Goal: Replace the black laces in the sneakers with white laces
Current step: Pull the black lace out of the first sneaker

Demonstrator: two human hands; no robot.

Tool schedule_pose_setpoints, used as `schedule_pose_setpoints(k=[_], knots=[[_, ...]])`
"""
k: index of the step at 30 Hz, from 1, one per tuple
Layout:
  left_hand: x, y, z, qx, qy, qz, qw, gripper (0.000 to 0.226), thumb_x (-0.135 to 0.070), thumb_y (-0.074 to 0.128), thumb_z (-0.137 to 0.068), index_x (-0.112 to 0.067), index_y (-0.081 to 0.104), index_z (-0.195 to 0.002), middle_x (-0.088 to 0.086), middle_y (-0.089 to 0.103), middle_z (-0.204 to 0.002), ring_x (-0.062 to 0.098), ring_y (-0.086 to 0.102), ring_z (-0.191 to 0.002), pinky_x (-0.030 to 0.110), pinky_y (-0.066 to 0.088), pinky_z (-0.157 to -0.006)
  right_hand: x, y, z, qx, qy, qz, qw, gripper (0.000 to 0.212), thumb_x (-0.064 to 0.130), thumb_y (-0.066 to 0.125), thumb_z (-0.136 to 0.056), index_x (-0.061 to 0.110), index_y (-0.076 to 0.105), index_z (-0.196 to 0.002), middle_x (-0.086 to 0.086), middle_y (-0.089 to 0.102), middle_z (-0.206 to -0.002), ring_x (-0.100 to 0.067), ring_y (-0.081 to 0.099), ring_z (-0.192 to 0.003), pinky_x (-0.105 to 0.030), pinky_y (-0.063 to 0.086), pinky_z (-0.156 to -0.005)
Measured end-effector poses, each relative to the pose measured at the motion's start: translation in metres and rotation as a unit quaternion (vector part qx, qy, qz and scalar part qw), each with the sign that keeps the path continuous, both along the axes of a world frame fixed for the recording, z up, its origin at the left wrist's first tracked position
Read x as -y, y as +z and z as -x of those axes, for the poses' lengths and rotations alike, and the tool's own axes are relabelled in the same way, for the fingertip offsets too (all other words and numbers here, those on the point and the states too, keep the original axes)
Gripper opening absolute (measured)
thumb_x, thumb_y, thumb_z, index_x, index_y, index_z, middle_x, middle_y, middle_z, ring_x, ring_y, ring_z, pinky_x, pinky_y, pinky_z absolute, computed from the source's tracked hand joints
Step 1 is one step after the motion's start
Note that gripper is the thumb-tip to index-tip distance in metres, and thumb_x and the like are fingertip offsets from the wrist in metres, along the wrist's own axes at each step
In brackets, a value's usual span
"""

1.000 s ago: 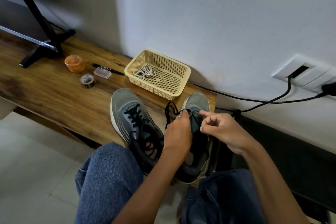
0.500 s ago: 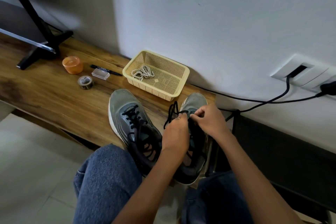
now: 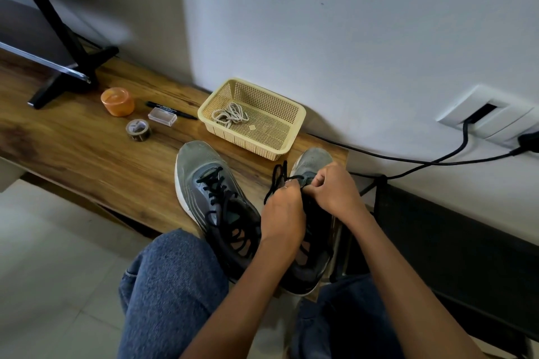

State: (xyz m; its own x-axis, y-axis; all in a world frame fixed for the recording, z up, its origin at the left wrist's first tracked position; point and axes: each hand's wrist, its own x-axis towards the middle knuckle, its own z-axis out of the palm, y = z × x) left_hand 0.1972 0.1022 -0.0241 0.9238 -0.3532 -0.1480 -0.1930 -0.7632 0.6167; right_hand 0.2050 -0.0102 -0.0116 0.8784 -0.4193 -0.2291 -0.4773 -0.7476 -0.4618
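Note:
Two grey sneakers stand on the wooden bench (image 3: 87, 151). The left sneaker (image 3: 204, 181) is fully laced in black. On the right sneaker (image 3: 313, 160), my left hand (image 3: 281, 214) grips the tongue area and holds the black lace (image 3: 277, 181), which loops up beside it. My right hand (image 3: 332, 188) pinches the lace near the front eyelets, fingers curled. White laces (image 3: 230, 115) lie bundled in the cream basket (image 3: 294, 125) behind the shoes.
An orange cup (image 3: 117, 101), a tape roll (image 3: 138, 130), a clear small box (image 3: 162, 116) and a black pen (image 3: 186, 115) lie left of the basket. A black stand foot (image 3: 73, 76) sits far left. A black cable (image 3: 408, 159) runs from the wall socket.
My right hand moved left and forward onto the right sneaker's front eyelets, meeting my left hand. The loose black lace loop stands higher beside the left hand.

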Motion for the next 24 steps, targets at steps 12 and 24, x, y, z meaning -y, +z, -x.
schedule_pose_setpoints(k=[12, 24], knots=[[-0.001, 0.002, -0.002, 0.000, 0.019, 0.015, 1.000, 0.025, -0.006, 0.048, -0.094, -0.012, 0.056, -0.117, 0.012, 0.067, -0.102, 0.032, 0.063, -0.097, 0.036, 0.045, -0.073, 0.014, 0.037, 0.051, -0.022, 0.098, -0.279, 0.955, 0.015, 0.009, 0.071, -0.076, 0.022, 0.069, -0.069, 0.019, 0.042, -0.134, 0.001, 0.035, -0.128, -0.030, 0.025, -0.104], [-0.001, 0.002, -0.003, -0.004, 0.015, 0.009, 1.000, 0.031, -0.009, 0.042, -0.099, -0.014, 0.051, -0.129, 0.015, 0.065, -0.109, 0.033, 0.061, -0.103, 0.037, 0.045, -0.076, 0.001, -0.003, 0.012, 0.035, -0.009, 0.065, 0.997, 0.013, 0.035, 0.068, -0.084, 0.022, 0.071, -0.085, -0.003, 0.057, -0.108, -0.022, 0.050, -0.109, -0.039, 0.045, -0.088]])
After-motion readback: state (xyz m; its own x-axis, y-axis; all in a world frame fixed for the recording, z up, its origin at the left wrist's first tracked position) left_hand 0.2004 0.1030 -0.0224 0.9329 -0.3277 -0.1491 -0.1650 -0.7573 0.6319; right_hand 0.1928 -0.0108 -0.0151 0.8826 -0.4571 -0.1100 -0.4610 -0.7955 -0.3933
